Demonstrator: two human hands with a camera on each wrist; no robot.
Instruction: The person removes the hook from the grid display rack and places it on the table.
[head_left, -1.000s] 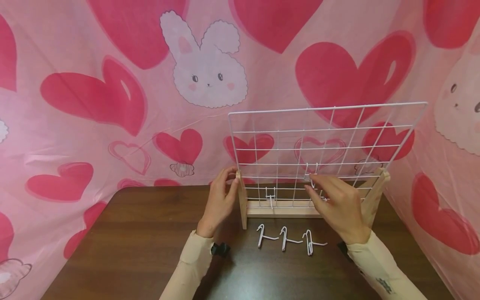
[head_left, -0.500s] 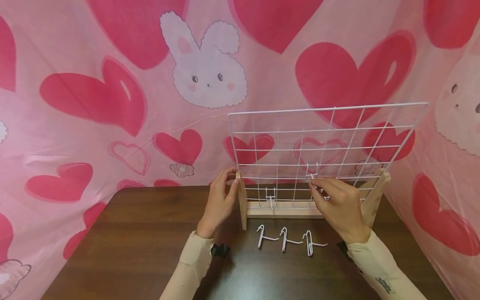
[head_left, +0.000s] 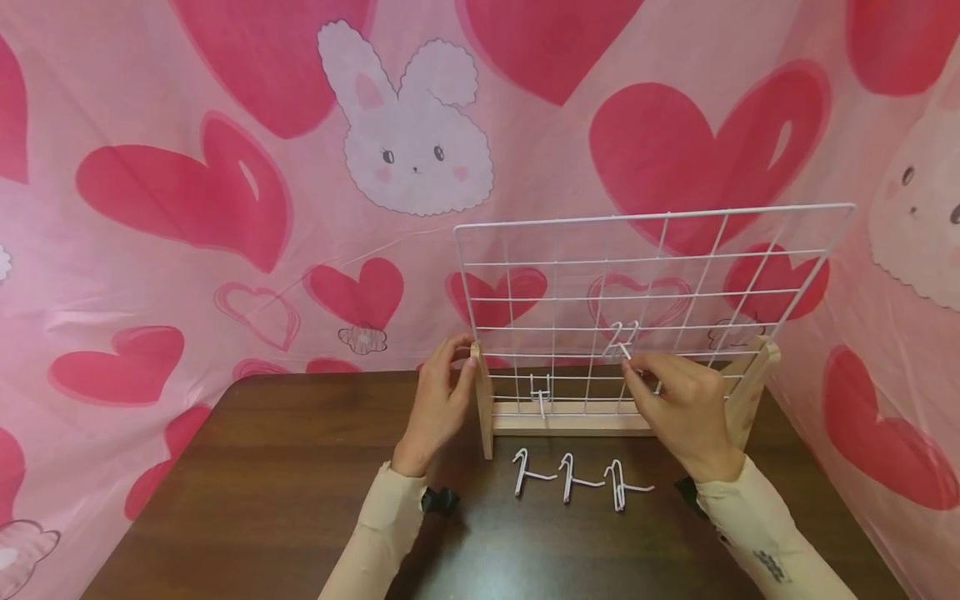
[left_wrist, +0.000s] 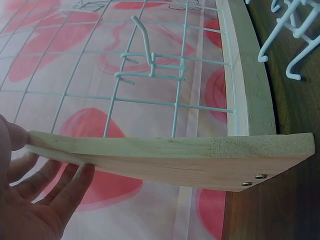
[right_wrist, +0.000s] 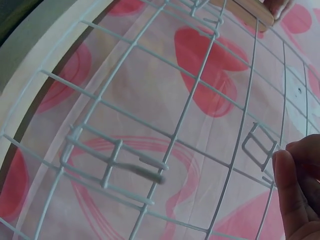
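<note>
A white wire grid (head_left: 670, 215) stands in a wooden base, leaning back. My left hand (head_left: 438, 404) grips the top of the left wooden upright (head_left: 486, 408), thumb on one side and fingers on the other. Between right thumb and fingertips, my right hand (head_left: 686, 408) pinches the prong of a white wire hook (head_left: 625, 351). That hook lies against the grid's middle, tilted; whether it is seated on the wires I cannot tell. Another hook (head_left: 542, 398) hangs low on the left. A further hook (right_wrist: 112, 164) is on the grid in the right wrist view, mostly hidden by my hand from the head.
Three loose white hooks, a left one (head_left: 521, 475), a middle one (head_left: 567, 481) and a right one (head_left: 618, 492), lie in a row on the brown table (head_left: 300, 475) before the rack. A pink heart-and-bunny cloth (head_left: 540, 167) hangs behind.
My right fingers have closed on the hook's prong and drawn slightly right. The hook has gone from nearly upright to tilted, its top a little higher. My left hand stays on the upright.
</note>
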